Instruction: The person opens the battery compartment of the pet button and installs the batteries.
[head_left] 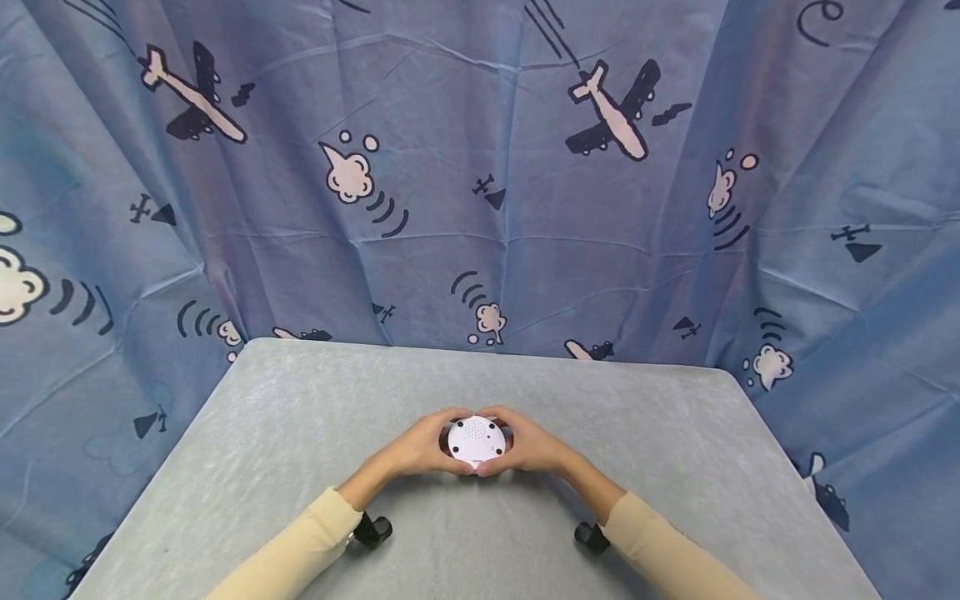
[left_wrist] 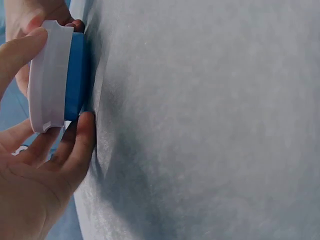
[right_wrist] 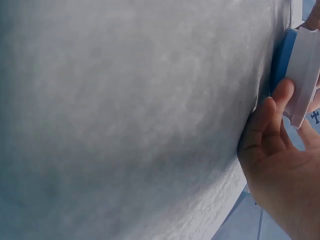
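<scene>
A round white-and-blue device is held between both hands over the middle of the table. Its white face points up, with a cluster of small holes and several dark round spots near the rim. My left hand curves around its left side, and my right hand around its right, thumbs at the near edge and fingers at the far edge. In the left wrist view, the blue part of the device faces the tabletop, close over it. The right wrist view shows fingertips against the white side wall.
The grey table spreads around the hands, its far edge close to a blue curtain printed with planes and clouds. A black wrist mount sits below the left forearm, another below the right.
</scene>
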